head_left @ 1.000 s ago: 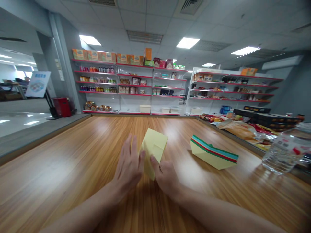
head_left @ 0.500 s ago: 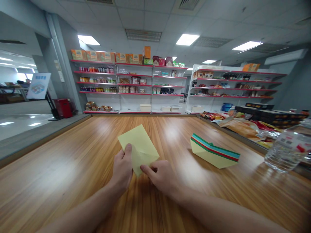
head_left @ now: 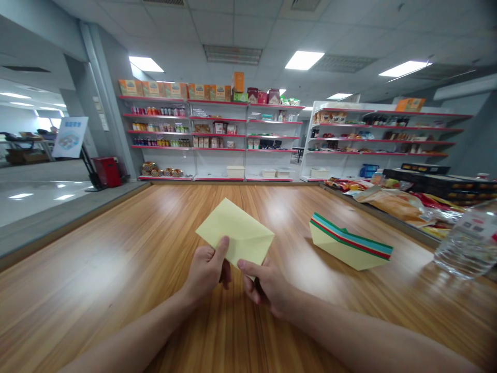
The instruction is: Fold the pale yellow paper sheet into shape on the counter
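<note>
A folded piece of pale yellow paper (head_left: 237,228) is held up above the wooden table (head_left: 155,223), its top corner pointing away from me. My left hand (head_left: 209,267) pinches its lower left edge, thumb on the face towards me. At the lower right edge my right hand (head_left: 267,282) grips it too, thumb in front and fingers curled behind. To the right, a folded paper boat (head_left: 345,246) rests on the table; it is pale yellow with green, blue, white and red stripes along its upper edge.
A clear plastic bottle (head_left: 464,246) stands at the right edge. Behind it lie snack packets (head_left: 388,202) and dark boxes (head_left: 430,181). Shelves (head_left: 221,134) stocked with goods line the far side. On the left are a sign on a stand (head_left: 70,137) and a red box (head_left: 107,172).
The yellow paper has turned and moved slightly right, now lying wider in view. Both hands shifted right with it, the right thumb moving along its lower edge. The camera view shifted slightly.
</note>
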Tool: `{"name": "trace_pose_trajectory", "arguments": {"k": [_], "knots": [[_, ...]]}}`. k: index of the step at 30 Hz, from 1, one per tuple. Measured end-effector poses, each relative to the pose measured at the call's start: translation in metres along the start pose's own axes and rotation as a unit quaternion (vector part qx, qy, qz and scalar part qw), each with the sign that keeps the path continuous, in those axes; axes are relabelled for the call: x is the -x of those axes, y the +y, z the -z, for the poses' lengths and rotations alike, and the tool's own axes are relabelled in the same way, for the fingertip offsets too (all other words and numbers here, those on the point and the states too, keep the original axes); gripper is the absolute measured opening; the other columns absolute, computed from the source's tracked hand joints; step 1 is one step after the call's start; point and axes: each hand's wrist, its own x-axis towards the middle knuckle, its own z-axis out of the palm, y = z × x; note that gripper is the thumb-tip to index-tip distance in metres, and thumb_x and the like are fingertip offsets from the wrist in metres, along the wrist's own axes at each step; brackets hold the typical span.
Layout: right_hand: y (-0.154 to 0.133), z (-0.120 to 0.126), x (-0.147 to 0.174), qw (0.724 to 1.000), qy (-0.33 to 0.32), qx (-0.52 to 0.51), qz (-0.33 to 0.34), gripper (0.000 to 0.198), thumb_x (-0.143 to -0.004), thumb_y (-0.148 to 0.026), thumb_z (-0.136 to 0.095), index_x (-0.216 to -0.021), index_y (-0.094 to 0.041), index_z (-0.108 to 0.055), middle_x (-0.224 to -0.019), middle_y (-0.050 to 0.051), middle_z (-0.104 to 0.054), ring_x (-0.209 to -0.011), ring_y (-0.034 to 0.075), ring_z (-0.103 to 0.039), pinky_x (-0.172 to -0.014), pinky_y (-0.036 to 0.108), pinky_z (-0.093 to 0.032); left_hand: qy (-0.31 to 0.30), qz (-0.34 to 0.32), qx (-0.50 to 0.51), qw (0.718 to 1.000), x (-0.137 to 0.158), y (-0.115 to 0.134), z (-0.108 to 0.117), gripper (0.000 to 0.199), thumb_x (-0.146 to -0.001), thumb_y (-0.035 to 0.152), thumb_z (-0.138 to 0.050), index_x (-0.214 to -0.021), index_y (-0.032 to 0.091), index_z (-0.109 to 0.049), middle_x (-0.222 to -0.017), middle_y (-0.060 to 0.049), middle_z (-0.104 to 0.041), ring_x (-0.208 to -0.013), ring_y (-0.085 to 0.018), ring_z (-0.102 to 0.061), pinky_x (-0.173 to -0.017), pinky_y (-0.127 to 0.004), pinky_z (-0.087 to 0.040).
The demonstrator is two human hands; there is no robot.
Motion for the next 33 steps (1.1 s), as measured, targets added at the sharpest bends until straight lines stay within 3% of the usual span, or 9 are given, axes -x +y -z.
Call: {"name": "trace_pose_trajectory", "arguments": {"k": [2, 5, 9, 13, 18, 21, 26, 33], "knots": [[0.002, 0.001, -0.002, 1.000, -0.010, -0.023, -0.015, 0.032, -0.070, -0.040, -0.064, -0.059, -0.014, -0.050, -0.041, -0.005, -0.047, -0.027, 0.004, -0.036, -0.027, 0.016, -0.021, 0.047, -0.029, -0.057, 0.997, 0.006, 0.003, -0.001, 0.063, -0.084, 0.045, -0.046, -0.027, 0.018, -0.043, -0.023, 0.001, -0.037, -0.021, -0.007, -0.034, -0.028, -0.020, -0.021], [0.004, 0.002, -0.004, 1.000, 0.015, -0.010, 0.004, 0.039, -0.070, -0.044, -0.064, -0.052, -0.014, -0.048, -0.040, -0.005, -0.045, -0.028, 0.004, -0.038, -0.028, 0.016, -0.021, 0.077, -0.047, -0.087, 0.992, 0.014, 0.005, -0.004, 0.058, -0.083, 0.043, -0.047, -0.030, 0.020, -0.042, -0.026, 0.003, -0.036, -0.024, -0.008, -0.037, -0.031, -0.021, -0.025], [0.002, 0.003, -0.003, 0.995, 0.065, 0.051, 0.046, 0.041, -0.071, -0.042, -0.063, -0.047, -0.013, -0.046, -0.037, -0.005, -0.041, -0.027, 0.003, -0.033, -0.028, 0.016, -0.020, 0.079, -0.028, -0.038, 0.996, 0.015, -0.002, -0.007, 0.047, -0.076, 0.040, -0.059, -0.037, 0.019, -0.047, -0.029, 0.004, -0.039, -0.026, -0.008, -0.037, -0.032, -0.021, -0.025], [0.001, 0.002, -0.001, 0.995, -0.019, 0.080, 0.059, 0.046, -0.074, -0.048, -0.059, -0.047, -0.012, -0.049, -0.038, -0.003, -0.044, -0.029, 0.005, -0.038, -0.029, 0.017, -0.024, 0.052, 0.117, 0.167, 0.978, 0.007, -0.012, -0.009, 0.048, -0.073, 0.049, -0.058, -0.041, 0.019, -0.041, -0.027, 0.008, -0.031, -0.024, -0.006, -0.027, -0.029, -0.020, -0.018], [0.001, -0.004, 0.001, 0.981, -0.092, 0.128, 0.109, 0.047, -0.074, -0.056, -0.056, -0.060, -0.011, -0.056, -0.050, 0.000, -0.053, -0.033, 0.005, -0.043, -0.031, 0.017, -0.028, 0.005, 0.198, 0.245, 0.949, 0.003, -0.015, -0.008, 0.048, -0.075, 0.055, -0.053, -0.046, 0.019, -0.039, -0.030, 0.009, -0.029, -0.025, -0.005, -0.023, -0.029, -0.019, -0.022], [0.000, -0.005, 0.002, 0.979, -0.107, 0.144, 0.100, 0.052, -0.075, -0.061, -0.051, -0.060, -0.011, -0.056, -0.047, -0.001, -0.051, -0.033, 0.005, -0.043, -0.032, 0.016, -0.028, 0.011, 0.195, 0.281, 0.940, 0.002, -0.016, -0.006, 0.044, -0.074, 0.052, -0.057, -0.051, 0.017, -0.045, -0.031, 0.009, -0.032, -0.027, -0.006, -0.028, -0.030, -0.018, -0.024], [0.002, 0.000, -0.001, 0.981, -0.081, 0.172, 0.046, 0.062, -0.079, -0.067, -0.037, -0.049, -0.014, -0.049, -0.031, -0.004, -0.039, -0.026, 0.004, -0.032, -0.030, 0.017, -0.021, 0.078, 0.106, 0.238, 0.962, -0.001, -0.019, -0.002, 0.048, -0.075, 0.059, -0.050, -0.051, 0.017, -0.046, -0.031, 0.007, -0.037, -0.026, -0.007, -0.031, -0.029, -0.019, -0.026], [0.002, 0.002, 0.001, 0.971, -0.162, 0.160, 0.070, 0.055, -0.076, -0.064, -0.047, -0.057, -0.012, -0.053, -0.039, -0.004, -0.044, -0.031, 0.006, -0.040, -0.032, 0.017, -0.027, 0.042, 0.172, 0.227, 0.958, -0.003, -0.019, 0.002, 0.055, -0.075, 0.063, -0.046, -0.043, 0.019, -0.039, -0.027, 0.007, -0.032, -0.024, -0.007, -0.028, -0.028, -0.020, -0.022]]}}
